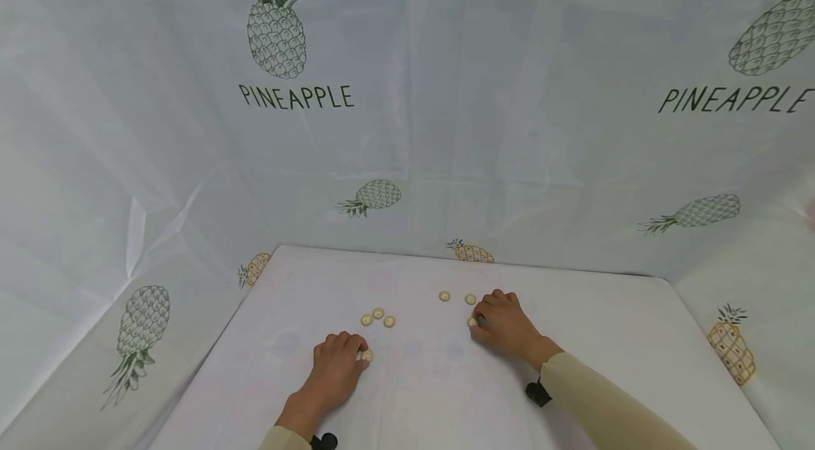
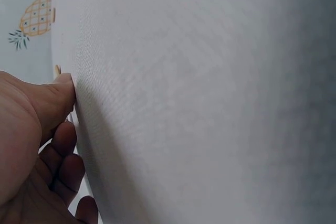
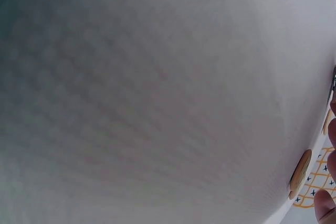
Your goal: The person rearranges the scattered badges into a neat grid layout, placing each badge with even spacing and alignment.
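On the white-covered table, my left hand [image 1: 335,370] lies low and pinches a small pale-yellow round disc [image 1: 367,355] between thumb and forefinger. The left wrist view shows that thumb [image 2: 62,93] down by the tabletop, with the disc mostly hidden behind it. My right hand [image 1: 506,325] is farther back, its thumb and forefinger at the edges of another disc [image 1: 472,321]. In the right wrist view, fingertips [image 3: 333,132] come in at the right edge, beside a flat disc [image 3: 301,171] with dark marks on its face.
Three more discs, one of them the rear disc [image 1: 378,313], form a loose cluster beyond my left hand. Another two, including the left-hand disc [image 1: 444,296], lie beyond my right hand. White pineapple-print sheeting [image 1: 484,117] hangs behind the table [image 1: 414,407] and along its sides.
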`<state>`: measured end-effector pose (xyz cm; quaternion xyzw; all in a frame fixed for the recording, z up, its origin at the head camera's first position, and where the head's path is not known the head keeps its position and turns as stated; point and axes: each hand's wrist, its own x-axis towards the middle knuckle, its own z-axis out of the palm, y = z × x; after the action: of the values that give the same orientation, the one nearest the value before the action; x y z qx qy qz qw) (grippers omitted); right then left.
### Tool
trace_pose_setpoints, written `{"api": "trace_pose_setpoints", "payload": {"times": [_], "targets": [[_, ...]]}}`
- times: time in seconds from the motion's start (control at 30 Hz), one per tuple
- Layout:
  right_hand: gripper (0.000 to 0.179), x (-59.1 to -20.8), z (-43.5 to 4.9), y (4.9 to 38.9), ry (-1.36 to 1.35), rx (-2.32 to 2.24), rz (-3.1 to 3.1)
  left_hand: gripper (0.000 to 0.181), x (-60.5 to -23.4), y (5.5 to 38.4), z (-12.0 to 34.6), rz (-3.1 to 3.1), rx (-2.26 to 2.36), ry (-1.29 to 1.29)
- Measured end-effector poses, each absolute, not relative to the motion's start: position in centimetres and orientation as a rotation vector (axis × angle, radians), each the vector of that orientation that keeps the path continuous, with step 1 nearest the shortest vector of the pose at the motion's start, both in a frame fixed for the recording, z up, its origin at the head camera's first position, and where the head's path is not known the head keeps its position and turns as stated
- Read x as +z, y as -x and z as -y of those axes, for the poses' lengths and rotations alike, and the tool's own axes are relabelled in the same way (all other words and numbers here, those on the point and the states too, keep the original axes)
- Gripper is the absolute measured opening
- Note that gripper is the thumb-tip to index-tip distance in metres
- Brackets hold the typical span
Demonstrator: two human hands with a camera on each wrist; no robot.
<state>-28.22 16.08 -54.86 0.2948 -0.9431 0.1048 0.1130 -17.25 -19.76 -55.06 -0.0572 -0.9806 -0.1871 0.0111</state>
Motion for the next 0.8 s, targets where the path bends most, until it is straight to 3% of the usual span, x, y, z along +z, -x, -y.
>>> {"api": "trace_pose_setpoints", "payload": {"times": [0.8], "targets": [[0.013,-54.92,-15.68,28.38,-0.828,0.265,2.791,0.019,-55.10,17.11,19.65,3.035,-0.607,0.185]]}}
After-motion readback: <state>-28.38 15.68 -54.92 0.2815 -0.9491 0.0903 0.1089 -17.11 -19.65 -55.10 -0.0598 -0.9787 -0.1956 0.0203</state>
